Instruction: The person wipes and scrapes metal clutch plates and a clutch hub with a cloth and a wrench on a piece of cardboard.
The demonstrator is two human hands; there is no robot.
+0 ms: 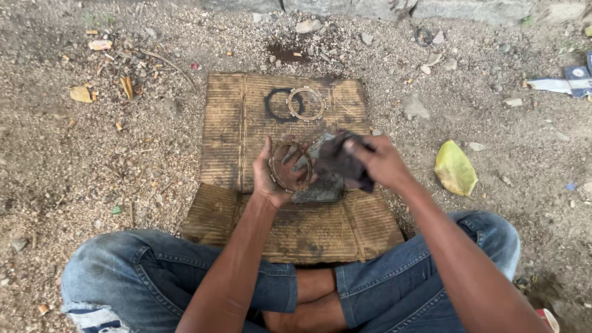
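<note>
Gravel ground [92, 160] carries a flattened cardboard sheet [259, 123] that serves as your work surface. Your left hand [277, 176] holds a toothed metal ring [290, 165] above the sheet, fingers curled around its rim. Your right hand [379, 161] is clenched on a dark rag [342, 161] just beside the ring. Support the ring at its edge so both faces stay reachable, and wipe round the circumference with firm, even pressure. A grey pad [320, 188] lies under your hands. Farther up the sheet, a second ring [306, 103] rests beside a dark circular stain [274, 105]. A yellow leaf [455, 168] lies well apart on the right
</note>
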